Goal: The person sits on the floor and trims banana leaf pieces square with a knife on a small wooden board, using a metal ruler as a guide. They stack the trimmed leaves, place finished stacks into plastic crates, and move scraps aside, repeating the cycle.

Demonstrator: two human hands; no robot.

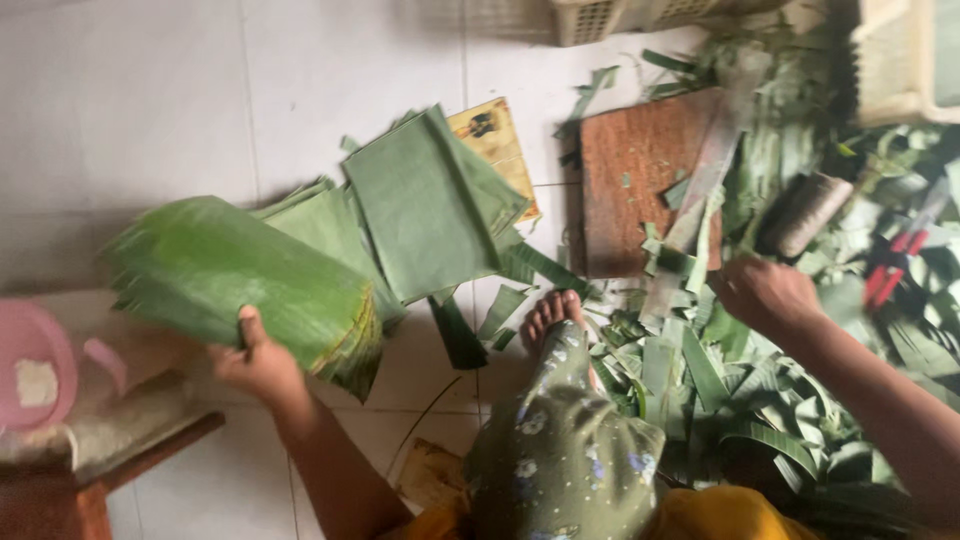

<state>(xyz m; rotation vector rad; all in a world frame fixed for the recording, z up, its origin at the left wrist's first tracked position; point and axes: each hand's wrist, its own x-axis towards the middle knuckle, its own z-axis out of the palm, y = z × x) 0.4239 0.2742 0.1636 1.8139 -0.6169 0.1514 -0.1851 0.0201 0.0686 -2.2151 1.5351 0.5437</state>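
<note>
My left hand (258, 360) grips a thick stack of cut green leaves (240, 275), held up above the white tiled floor at the left. My right hand (765, 292) reaches out to the right, fingers curled over a heap of leaf trimmings (720, 390); whether it holds anything I cannot tell. Between my hands my bare foot (550, 315) rests on the floor, with my green flowered trouser leg (560, 450) below it. Flat piles of cut leaf sheets (425, 200) lie on the floor beyond the left hand.
A brown wooden board (630, 170) lies past the foot. A spool of thread (805, 212) and red-handled scissors (895, 265) lie among scraps at right. Pale plastic baskets (900, 60) stand at the top. A pink bowl (35, 365) sits on a low stool at left.
</note>
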